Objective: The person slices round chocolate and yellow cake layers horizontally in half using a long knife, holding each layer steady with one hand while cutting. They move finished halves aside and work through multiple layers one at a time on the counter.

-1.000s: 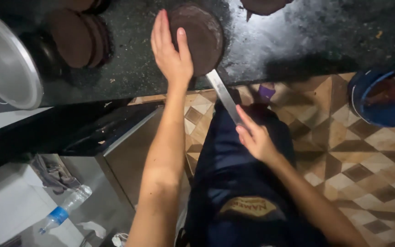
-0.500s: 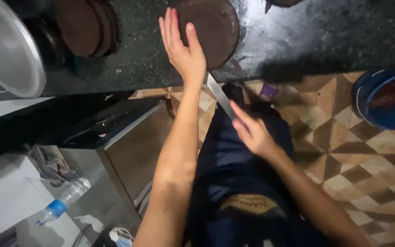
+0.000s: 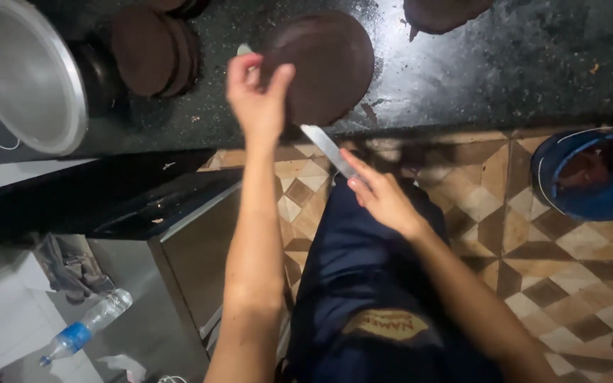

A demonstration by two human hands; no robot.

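A round dark brown cake (image 3: 328, 64) lies on the black speckled counter (image 3: 498, 78) close to its front edge. My left hand (image 3: 258, 99) rests on the cake's left side with fingers spread. My right hand (image 3: 381, 195) grips a long flat metal knife (image 3: 328, 149) below the counter edge. The blade points up toward the base of the cake. I stand against the counter in dark blue clothes.
A stack of brown cake rounds (image 3: 154, 50) and a metal pan (image 3: 26, 74) sit at the counter's left. Another brown round (image 3: 445, 13) shows at the top. A blue bucket (image 3: 590, 174) stands on the patterned tile floor at right. A plastic bottle (image 3: 83, 330) lies lower left.
My left hand slid from the top of the cake to its left side. The view shifted, bringing the counter and cake lower and closer. The knife stays at the cake's front edge.
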